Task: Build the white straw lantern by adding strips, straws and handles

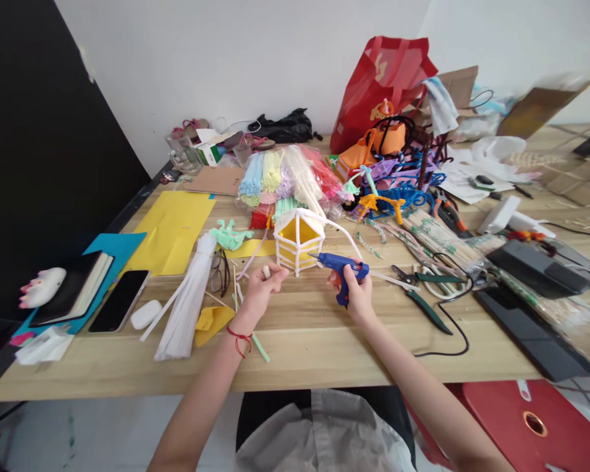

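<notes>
My right hand (356, 292) is wrapped round a blue hot glue gun (341, 263), whose nozzle points left at a small lantern-like frame (299, 246). White fuzzy stems form the frame's bars, and yellow panels fill its upper part. The nozzle tip appears close to the frame's front; contact cannot be made out. Just left of the frame, my left hand (261, 292) is closed in a pinch. Something small and pale shows at its fingers, too small to name. A long white stem (347, 233) arches from the frame towards the right.
A bundle of white strips (184, 301), a phone (120, 301) and yellow sheets (172, 229) lie to the left. Bagged coloured pipe cleaners (288, 174) stand behind the frame. Green-handled pliers (427, 311), a black cable (465, 328) and a dark box (538, 265) lie right.
</notes>
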The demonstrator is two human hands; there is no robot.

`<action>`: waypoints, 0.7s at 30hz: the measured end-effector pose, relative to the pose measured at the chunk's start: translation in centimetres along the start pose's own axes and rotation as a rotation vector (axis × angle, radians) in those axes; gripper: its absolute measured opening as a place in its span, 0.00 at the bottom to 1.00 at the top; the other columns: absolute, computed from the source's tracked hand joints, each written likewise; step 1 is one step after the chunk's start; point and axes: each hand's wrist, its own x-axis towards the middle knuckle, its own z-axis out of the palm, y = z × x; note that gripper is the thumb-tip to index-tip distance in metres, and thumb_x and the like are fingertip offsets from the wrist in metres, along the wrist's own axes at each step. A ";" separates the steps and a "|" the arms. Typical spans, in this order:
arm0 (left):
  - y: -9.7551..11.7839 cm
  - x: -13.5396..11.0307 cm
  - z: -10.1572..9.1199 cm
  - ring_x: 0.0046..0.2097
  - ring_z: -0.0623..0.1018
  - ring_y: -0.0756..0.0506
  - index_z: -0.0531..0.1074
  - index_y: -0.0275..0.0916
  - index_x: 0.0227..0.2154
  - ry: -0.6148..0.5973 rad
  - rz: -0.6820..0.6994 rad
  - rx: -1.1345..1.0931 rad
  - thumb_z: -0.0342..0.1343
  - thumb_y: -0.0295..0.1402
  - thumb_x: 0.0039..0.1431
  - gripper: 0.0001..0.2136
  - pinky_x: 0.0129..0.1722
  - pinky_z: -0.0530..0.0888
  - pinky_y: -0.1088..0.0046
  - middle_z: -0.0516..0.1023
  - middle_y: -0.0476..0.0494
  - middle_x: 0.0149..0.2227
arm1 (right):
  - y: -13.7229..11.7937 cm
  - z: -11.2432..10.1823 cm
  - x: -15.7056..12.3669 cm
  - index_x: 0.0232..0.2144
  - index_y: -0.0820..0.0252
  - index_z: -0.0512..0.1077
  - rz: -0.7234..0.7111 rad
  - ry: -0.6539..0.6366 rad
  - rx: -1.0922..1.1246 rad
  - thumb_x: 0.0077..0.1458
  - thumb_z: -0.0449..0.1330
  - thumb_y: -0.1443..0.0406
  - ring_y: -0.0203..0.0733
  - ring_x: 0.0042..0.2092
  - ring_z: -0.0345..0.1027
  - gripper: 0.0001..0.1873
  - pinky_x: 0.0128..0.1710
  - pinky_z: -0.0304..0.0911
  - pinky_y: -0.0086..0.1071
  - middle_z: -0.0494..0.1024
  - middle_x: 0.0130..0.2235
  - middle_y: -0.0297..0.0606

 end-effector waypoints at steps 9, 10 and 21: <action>1.0 2.5 -5.5 0.29 0.70 0.49 0.77 0.37 0.26 0.274 0.126 0.497 0.64 0.35 0.46 0.07 0.30 0.64 0.74 0.75 0.49 0.24 | -0.5 -0.2 0.5 0.30 0.57 0.63 0.021 -0.024 0.036 0.52 0.61 0.48 0.34 0.21 0.67 0.20 0.17 0.55 0.26 0.74 0.22 0.31; 0.8 2.7 -5.9 0.28 0.70 0.48 0.77 0.37 0.27 0.295 0.128 0.546 0.64 0.35 0.46 0.07 0.30 0.64 0.74 0.75 0.49 0.24 | -0.5 -0.2 0.5 0.29 0.57 0.63 0.024 -0.029 0.034 0.52 0.61 0.48 0.34 0.21 0.66 0.20 0.17 0.55 0.26 0.74 0.22 0.31; 3.0 -0.1 -5.0 0.33 0.72 0.47 0.64 0.40 0.55 0.171 0.278 0.667 0.43 0.41 0.67 0.18 0.37 0.69 0.70 0.73 0.45 0.32 | -2.7 0.0 -0.4 0.41 0.54 0.59 -0.014 -0.095 0.080 0.51 0.63 0.49 0.37 0.20 0.69 0.24 0.15 0.52 0.24 0.72 0.20 0.26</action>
